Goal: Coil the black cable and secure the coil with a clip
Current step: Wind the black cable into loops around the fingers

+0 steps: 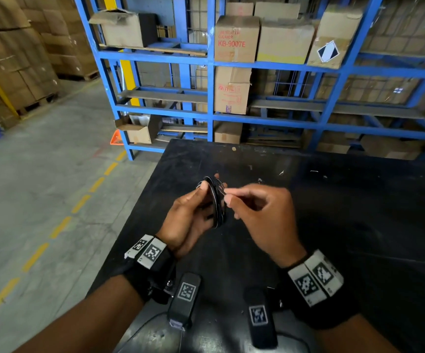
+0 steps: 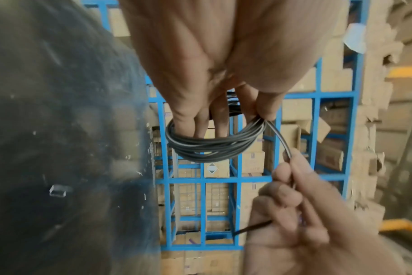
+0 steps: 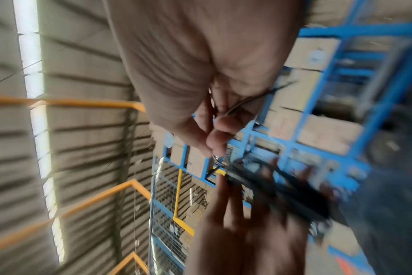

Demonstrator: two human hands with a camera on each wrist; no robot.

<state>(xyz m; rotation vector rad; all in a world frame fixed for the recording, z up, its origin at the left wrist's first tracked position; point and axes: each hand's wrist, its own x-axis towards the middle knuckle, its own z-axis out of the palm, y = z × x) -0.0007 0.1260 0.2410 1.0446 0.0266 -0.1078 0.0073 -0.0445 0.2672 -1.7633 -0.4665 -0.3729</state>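
Observation:
My left hand (image 1: 201, 200) holds a coil of black cable (image 1: 217, 202) upright above the black table (image 1: 346, 212). In the left wrist view the coil (image 2: 207, 148) loops round the left hand's (image 2: 223, 119) fingers, with the thumb pressing on it. My right hand (image 1: 231, 197) pinches the free strand (image 2: 281, 143) just right of the coil, and the tail pokes out below the right hand's (image 2: 292, 201) fist. The right wrist view is blurred; it shows the right hand (image 3: 214, 137) pinching the strand above the coil (image 3: 270, 188). A small clear piece (image 2: 57, 190) lies on the table; I cannot tell whether it is a clip.
Two black marker-tagged devices (image 1: 184, 299) (image 1: 259, 319) lie on the table's near edge between my forearms. A blue steel rack (image 1: 210, 72) with cardboard boxes (image 1: 235, 39) stands behind the table. Concrete floor with yellow dashes (image 1: 61, 225) lies to the left.

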